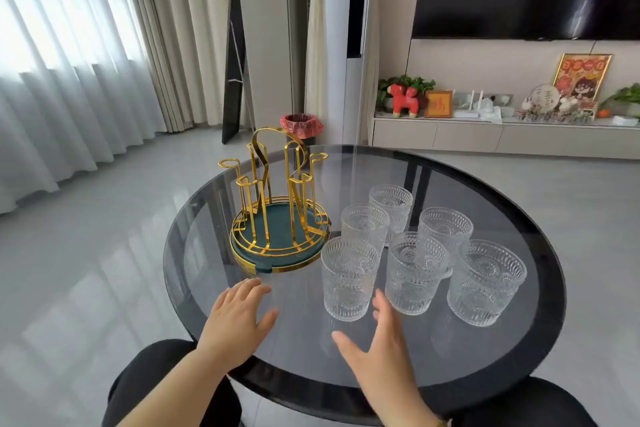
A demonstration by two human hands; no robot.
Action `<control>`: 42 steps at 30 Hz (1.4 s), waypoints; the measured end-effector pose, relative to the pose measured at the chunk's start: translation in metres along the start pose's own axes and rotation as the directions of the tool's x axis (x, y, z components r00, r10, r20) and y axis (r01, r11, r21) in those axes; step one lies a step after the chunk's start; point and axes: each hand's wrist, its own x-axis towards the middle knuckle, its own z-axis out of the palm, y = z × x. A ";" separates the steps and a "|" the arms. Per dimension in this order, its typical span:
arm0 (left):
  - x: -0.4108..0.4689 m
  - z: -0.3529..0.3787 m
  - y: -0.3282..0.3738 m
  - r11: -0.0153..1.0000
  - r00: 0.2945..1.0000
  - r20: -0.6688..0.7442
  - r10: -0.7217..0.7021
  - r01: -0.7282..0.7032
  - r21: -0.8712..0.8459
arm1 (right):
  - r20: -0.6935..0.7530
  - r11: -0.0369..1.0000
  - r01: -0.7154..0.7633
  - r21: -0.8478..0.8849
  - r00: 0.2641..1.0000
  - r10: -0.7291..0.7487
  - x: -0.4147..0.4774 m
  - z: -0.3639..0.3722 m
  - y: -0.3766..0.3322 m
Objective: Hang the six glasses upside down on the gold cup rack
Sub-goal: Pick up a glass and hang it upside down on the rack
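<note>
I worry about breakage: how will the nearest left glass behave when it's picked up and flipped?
The glass looks rigid, thick-walled and probably heavy for its size. Its embossed ribs should help grip, so slipping seems unlikely. It stands close beside its neighbour, so a careless lift could clink them; it would likely chip or shatter if dropped on the glass table.

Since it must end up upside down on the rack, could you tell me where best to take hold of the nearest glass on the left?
Grip the ribbed clear glass tumbler around its side wall, from its near right, where the right hand is: it stands upright with that side clear.

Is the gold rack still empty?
Empty: the gold rack's prongs are bare; all six glasses stand upright on the table.
</note>
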 end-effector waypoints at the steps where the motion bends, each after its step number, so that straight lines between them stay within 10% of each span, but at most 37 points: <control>1: 0.001 0.000 -0.001 1.000 1.000 -0.009 0.006 -0.006 0.004 | 0.017 1.000 -0.025 0.006 1.000 0.025 0.003 0.002 -0.001; 17: 0.004 0.003 -0.007 0.993 0.998 -0.068 -0.008 0.000 -0.122 | -0.033 0.996 -0.050 0.075 0.998 0.052 0.046 0.019 -0.005; 26: 0.025 -0.011 -0.024 0.943 0.968 -0.214 -0.133 0.058 -0.327 | 0.009 0.970 0.183 0.158 0.982 -0.187 0.047 0.008 -0.040; 34: 0.053 -0.013 -0.037 0.972 0.988 -0.146 -0.047 0.012 -0.236 | 0.106 0.893 0.440 -0.095 0.897 -0.430 0.072 -0.060 -0.121; 42: 0.056 -0.011 -0.039 0.964 0.990 -0.127 -0.061 0.025 -0.266 | 0.235 0.774 0.430 -0.464 0.903 -0.360 0.125 -0.095 -0.184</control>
